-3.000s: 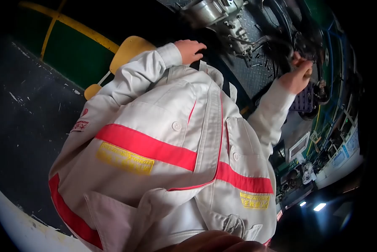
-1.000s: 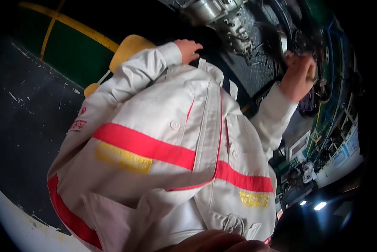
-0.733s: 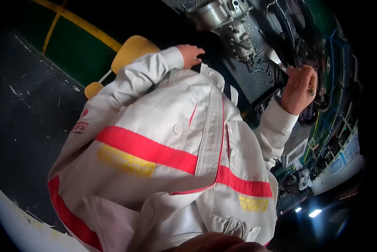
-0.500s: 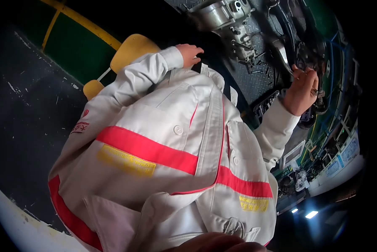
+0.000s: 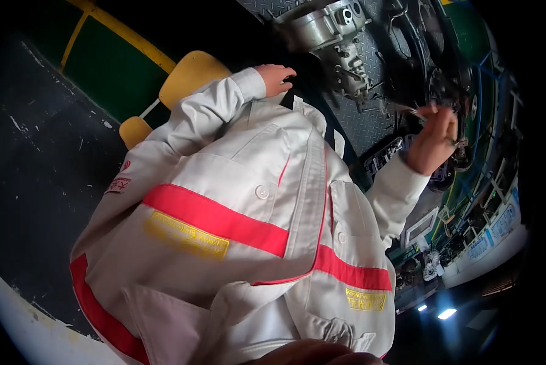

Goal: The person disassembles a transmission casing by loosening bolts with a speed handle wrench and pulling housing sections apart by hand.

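My right hand (image 5: 434, 137) is raised over the right side of the metal work surface, its fingers closed in a pinch. A thin shiny metal piece (image 5: 414, 112) sticks out from the fingertips toward the left. It is smeared by motion, and its exact kind cannot be made out. Dark metal parts (image 5: 434, 79) lie just beyond this hand. My left hand (image 5: 275, 79) rests low near my lap, loosely bent, with a gap between thumb and fingers and nothing seen in it. Left of the dark parts stands a silver metal housing (image 5: 315, 27) with a round rim.
The work surface (image 5: 373, 131) has a diamond-plate pattern. A machined metal part (image 5: 385, 155) lies near its front edge, by my right sleeve. A yellow chair (image 5: 194, 76) stands beside my left arm. Benches with more parts (image 5: 431, 264) are at the far right.
The shiny piece in my right hand has swung from pointing away over the surface to pointing left. That hand has shifted slightly left and toward me. My left hand stays put.
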`<action>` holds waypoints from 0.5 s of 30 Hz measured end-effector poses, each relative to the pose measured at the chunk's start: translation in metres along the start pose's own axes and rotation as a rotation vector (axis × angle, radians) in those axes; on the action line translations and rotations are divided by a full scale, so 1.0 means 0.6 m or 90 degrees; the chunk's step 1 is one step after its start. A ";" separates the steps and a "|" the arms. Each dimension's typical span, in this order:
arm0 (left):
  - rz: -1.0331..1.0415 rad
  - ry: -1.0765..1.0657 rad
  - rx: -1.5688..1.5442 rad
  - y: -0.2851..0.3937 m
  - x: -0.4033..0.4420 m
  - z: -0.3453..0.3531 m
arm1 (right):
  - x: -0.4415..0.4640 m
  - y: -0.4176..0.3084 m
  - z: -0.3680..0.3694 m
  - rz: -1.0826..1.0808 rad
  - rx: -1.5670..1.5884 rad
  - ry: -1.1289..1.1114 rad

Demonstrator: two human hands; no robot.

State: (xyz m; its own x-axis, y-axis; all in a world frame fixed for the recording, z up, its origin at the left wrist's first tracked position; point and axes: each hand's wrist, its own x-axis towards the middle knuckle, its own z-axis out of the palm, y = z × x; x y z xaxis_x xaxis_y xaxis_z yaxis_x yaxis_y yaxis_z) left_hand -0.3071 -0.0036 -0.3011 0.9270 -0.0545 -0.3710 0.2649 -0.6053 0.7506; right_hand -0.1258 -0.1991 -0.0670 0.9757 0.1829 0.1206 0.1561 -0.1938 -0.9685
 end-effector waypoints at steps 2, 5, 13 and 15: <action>0.011 -0.012 -0.007 -0.012 0.006 0.009 | 0.020 0.005 -0.002 0.003 -0.023 0.064; -0.031 -0.016 0.053 0.002 -0.003 -0.004 | -0.004 0.013 -0.007 -0.005 0.014 -0.003; 0.007 -0.016 0.056 0.011 -0.006 -0.007 | -0.027 0.002 -0.005 -0.001 0.033 -0.155; 0.021 -0.015 -0.033 0.000 0.001 0.006 | -0.002 -0.003 0.013 -0.010 0.012 -0.122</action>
State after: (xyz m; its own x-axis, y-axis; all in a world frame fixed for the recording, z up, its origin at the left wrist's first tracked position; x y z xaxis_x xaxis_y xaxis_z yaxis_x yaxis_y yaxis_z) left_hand -0.3077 -0.0065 -0.3030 0.9289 -0.0927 -0.3586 0.2489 -0.5606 0.7898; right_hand -0.1287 -0.1917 -0.0668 0.9257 0.3665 0.0936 0.1662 -0.1717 -0.9710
